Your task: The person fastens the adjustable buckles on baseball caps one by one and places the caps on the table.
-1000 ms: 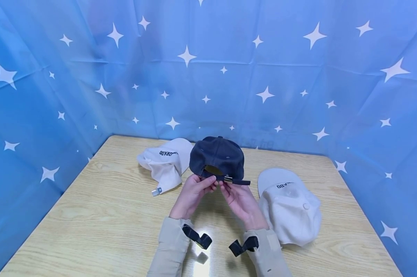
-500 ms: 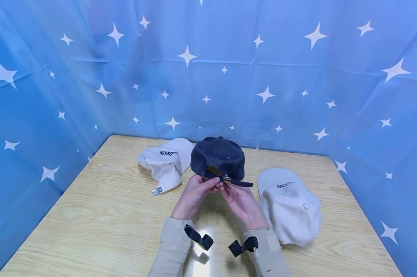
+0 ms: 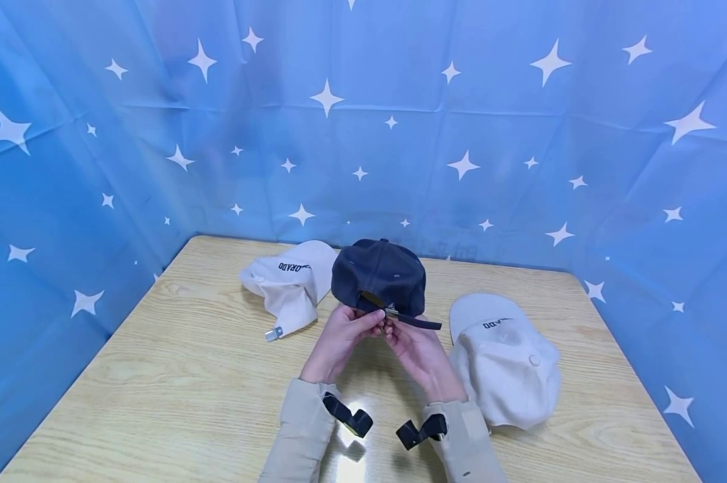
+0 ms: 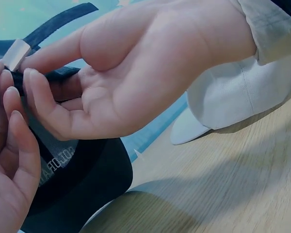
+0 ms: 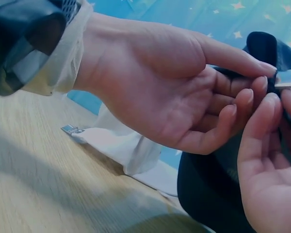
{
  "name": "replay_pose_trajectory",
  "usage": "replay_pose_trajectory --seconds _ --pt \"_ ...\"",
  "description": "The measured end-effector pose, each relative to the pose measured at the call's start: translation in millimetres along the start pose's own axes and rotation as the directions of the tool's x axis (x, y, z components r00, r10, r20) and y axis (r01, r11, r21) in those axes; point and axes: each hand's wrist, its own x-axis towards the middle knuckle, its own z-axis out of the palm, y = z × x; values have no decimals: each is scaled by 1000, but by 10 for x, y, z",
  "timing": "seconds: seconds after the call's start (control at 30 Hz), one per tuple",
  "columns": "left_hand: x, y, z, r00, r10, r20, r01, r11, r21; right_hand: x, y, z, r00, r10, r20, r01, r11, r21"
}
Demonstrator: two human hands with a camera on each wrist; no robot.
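A dark navy cap [image 3: 378, 272] is held up at mid-table with its rear opening toward me. Its back strap [image 3: 420, 323] runs through a metal buckle [image 3: 391, 312], and the loose end sticks out to the right. My left hand [image 3: 339, 339] pinches the strap just left of the buckle, thumb on top. With fingertips at the buckle, my right hand [image 3: 420, 355] grips the strap from below. In the left wrist view, the right hand [image 4: 145, 73] partly covers the buckle [image 4: 15, 54]. The left hand [image 5: 160, 87] fills the right wrist view, fingertips meeting the other hand's.
To the left lies a white cap [image 3: 287, 278], its strap end with a metal clasp [image 3: 274, 333] pointing toward me. Another white cap [image 3: 508, 362] sits close beside my right forearm. Behind the wooden table [image 3: 158, 389] hangs a blue star-patterned curtain [image 3: 387, 80].
The buckle has shifted slightly left and tilted. The strap's loose end now slants further down to the right. Both hands stay nearly in place, and the white caps have not moved.
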Motion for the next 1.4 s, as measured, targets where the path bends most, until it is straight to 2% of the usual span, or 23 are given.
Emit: replay_pose_trajectory --seconds 0.33,0.47,0.63,0.77,0.87,1.03,1.2,1.4 --pt "2 -3 27 999 5 -41 -4 1000 30 -10 7 34 997 11 -77 -18 996 -85" --pt "0 -12 35 999 5 -40 -2 997 76 -17 12 22 995 9 -97 -20 993 -112" --pt "1 -11 42 999 -22 -41 27 992 126 -22 13 6 999 -15 -52 8 991 -134" --pt "7 -5 33 999 15 -44 -8 989 146 -27 2 7 1000 -24 11 26 988 -151" --pt "15 -6 23 999 42 -30 -38 989 143 -33 -11 20 999 -22 36 28 984 -178" --pt "12 -2 22 999 41 -11 -39 994 99 -37 -30 42 998 -24 61 37 976 -216" --pt "-1 -3 10 998 44 -38 -41 996 84 -42 -23 55 994 -28 108 56 962 -267" --pt "-2 -17 -3 998 37 -50 -33 995 89 -58 -6 66 993 -39 110 71 949 -306"
